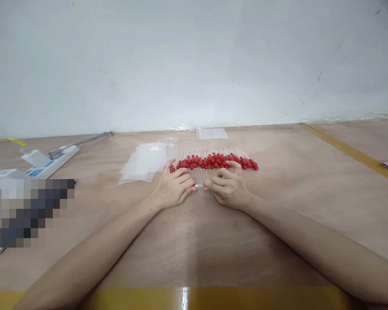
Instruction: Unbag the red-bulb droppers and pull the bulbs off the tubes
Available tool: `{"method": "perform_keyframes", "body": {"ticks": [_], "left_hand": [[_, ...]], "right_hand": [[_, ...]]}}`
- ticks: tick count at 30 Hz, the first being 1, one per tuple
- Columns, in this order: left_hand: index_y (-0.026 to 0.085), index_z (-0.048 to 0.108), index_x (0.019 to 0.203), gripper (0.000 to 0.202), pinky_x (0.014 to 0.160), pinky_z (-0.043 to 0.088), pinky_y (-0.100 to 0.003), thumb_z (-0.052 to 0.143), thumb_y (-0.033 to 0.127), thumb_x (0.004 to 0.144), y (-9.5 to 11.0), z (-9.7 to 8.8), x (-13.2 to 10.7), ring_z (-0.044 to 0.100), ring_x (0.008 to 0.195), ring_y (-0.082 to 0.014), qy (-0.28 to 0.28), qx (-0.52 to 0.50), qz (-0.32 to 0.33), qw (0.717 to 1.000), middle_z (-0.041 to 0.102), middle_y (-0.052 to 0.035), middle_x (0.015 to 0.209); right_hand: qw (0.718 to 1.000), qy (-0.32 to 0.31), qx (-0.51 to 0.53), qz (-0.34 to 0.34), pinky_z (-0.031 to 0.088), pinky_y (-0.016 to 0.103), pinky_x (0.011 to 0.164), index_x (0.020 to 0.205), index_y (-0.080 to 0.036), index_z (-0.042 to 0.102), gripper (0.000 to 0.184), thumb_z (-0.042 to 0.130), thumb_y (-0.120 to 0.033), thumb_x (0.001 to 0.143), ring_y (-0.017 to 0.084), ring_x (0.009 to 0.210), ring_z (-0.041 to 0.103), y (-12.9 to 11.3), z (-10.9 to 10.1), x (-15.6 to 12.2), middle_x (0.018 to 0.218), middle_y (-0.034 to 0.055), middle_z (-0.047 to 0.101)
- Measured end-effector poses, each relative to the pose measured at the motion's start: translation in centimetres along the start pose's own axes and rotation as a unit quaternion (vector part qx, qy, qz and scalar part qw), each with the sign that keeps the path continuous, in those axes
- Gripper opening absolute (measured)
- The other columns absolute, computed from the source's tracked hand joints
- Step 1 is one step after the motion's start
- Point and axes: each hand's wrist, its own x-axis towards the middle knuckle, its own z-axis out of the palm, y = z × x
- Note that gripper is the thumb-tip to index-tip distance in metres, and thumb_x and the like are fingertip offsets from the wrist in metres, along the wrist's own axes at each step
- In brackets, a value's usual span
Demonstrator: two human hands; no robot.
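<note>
Between my two hands lies a clear dropper, held crosswise close to the table. My left hand is closed at its left end, where a bit of red shows by the fingertips. My right hand pinches the clear tube from the other side. Just behind it, several clear tubes lie side by side, partly hidden by my fingers. Beyond my hands stretches a row of droppers with red rubber bulbs, their clear stems pointing towards the wall.
Clear plastic bags lie in a loose stack left of the droppers. One more bag lies near the wall. At far left are a power strip with plugs and a blurred-out object. Yellow tape crosses the table at right.
</note>
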Motion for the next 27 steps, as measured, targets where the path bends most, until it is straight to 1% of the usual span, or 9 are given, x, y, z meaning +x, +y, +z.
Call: {"method": "perform_keyframes", "body": {"ticks": [5, 7, 10, 13, 16, 19, 22, 25, 27], "left_hand": [[0.021, 0.057, 0.076, 0.022, 0.102, 0.019, -0.047, 0.040, 0.030, 0.088, -0.1, 0.1, -0.5, 0.055, 0.090, -0.0168, -0.007, -0.010, 0.000, 1.000, 0.064, 0.0003, 0.079], [0.021, 0.057, 0.076, 0.022, 0.099, 0.023, -0.045, 0.040, 0.029, 0.088, -1.0, 0.0, -1.2, 0.055, 0.088, -0.0173, -0.004, -0.013, -0.031, 0.999, 0.064, -0.0001, 0.078], [0.019, 0.056, 0.075, 0.026, 0.089, 0.032, -0.043, 0.035, 0.027, 0.089, -3.0, -0.3, -2.5, 0.053, 0.079, -0.0179, 0.017, 0.003, -0.157, 0.987, 0.060, -0.0016, 0.072], [0.018, 0.057, 0.080, 0.032, 0.073, 0.040, -0.035, 0.029, 0.030, 0.091, -4.8, -0.7, -3.2, 0.051, 0.071, -0.0170, 0.026, -0.024, -0.291, 0.956, 0.052, -0.0035, 0.072], [0.018, 0.059, 0.093, 0.033, 0.071, 0.043, -0.031, 0.030, 0.031, 0.090, -5.5, -0.5, -2.8, 0.051, 0.074, -0.0165, 0.038, -0.082, -0.352, 0.932, 0.047, -0.0039, 0.077], [0.016, 0.056, 0.104, 0.029, 0.075, 0.044, -0.031, 0.035, 0.027, 0.087, -5.4, 0.2, -1.8, 0.051, 0.077, -0.0165, 0.046, -0.110, -0.351, 0.929, 0.045, -0.0039, 0.079], [0.017, 0.051, 0.106, 0.025, 0.068, 0.045, -0.029, 0.044, 0.025, 0.083, -5.0, 0.8, -0.9, 0.050, 0.069, -0.0143, 0.060, -0.129, -0.337, 0.931, 0.048, -0.0027, 0.081], [0.018, 0.051, 0.087, 0.013, 0.062, 0.043, -0.028, 0.052, 0.028, 0.079, -4.5, 1.2, -0.4, 0.049, 0.066, -0.0150, 0.053, -0.111, -0.331, 0.936, 0.051, -0.0009, 0.074], [0.019, 0.050, 0.075, 0.014, 0.062, 0.041, -0.030, 0.054, 0.032, 0.077, -4.3, 1.4, -0.4, 0.049, 0.066, -0.0165, 0.037, -0.084, -0.320, 0.943, 0.051, -0.0010, 0.068]], "right_hand": [[0.999, -0.047, 0.014, 0.020, 0.015, 0.040, 0.093, 0.085, -0.028, 0.063, 0.019, 0.045, -0.031, 0.086, 0.010, 0.068, 0.043, -0.1, -0.3, -0.2, 0.059, -0.0053, 0.056], [0.998, -0.050, 0.019, 0.041, 0.016, 0.039, 0.092, 0.085, -0.028, 0.063, 0.018, 0.045, -0.031, 0.086, 0.011, 0.069, 0.044, 0.4, -0.5, -0.7, 0.061, -0.0049, 0.058], [0.993, -0.040, 0.008, 0.113, 0.017, 0.039, 0.091, 0.082, -0.025, 0.064, 0.018, 0.047, -0.029, 0.085, 0.012, 0.071, 0.046, 1.4, -0.7, -1.5, 0.065, -0.0028, 0.061], [0.986, -0.058, -0.001, 0.159, 0.020, 0.038, 0.088, 0.091, -0.022, 0.063, 0.020, 0.044, -0.024, 0.085, 0.014, 0.073, 0.048, 1.6, -0.5, -1.6, 0.071, -0.0004, 0.064], [0.978, -0.087, -0.006, 0.190, 0.022, 0.037, 0.084, 0.101, -0.018, 0.059, 0.026, 0.041, -0.017, 0.082, 0.015, 0.073, 0.049, 1.0, -0.1, -1.1, 0.076, 0.0019, 0.065], [0.973, -0.092, -0.014, 0.213, 0.023, 0.035, 0.081, 0.085, -0.015, 0.059, 0.018, 0.042, -0.016, 0.079, 0.014, 0.067, 0.049, 0.5, 0.0, -0.8, 0.066, 0.0019, 0.063], [0.976, -0.086, -0.034, 0.195, 0.022, 0.036, 0.081, 0.071, -0.016, 0.057, 0.016, 0.042, -0.017, 0.078, 0.014, 0.064, 0.047, 0.3, -0.1, -0.7, 0.060, 0.0013, 0.061], [0.981, -0.085, -0.045, 0.168, 0.022, 0.037, 0.083, 0.069, -0.017, 0.058, 0.019, 0.042, -0.018, 0.080, 0.014, 0.065, 0.047, 0.1, -0.2, -0.6, 0.063, 0.0014, 0.062], [0.982, -0.087, -0.037, 0.161, 0.021, 0.038, 0.084, 0.073, -0.018, 0.060, 0.019, 0.043, -0.020, 0.081, 0.014, 0.067, 0.047, -0.1, -0.2, -0.5, 0.067, 0.0017, 0.063]]}}
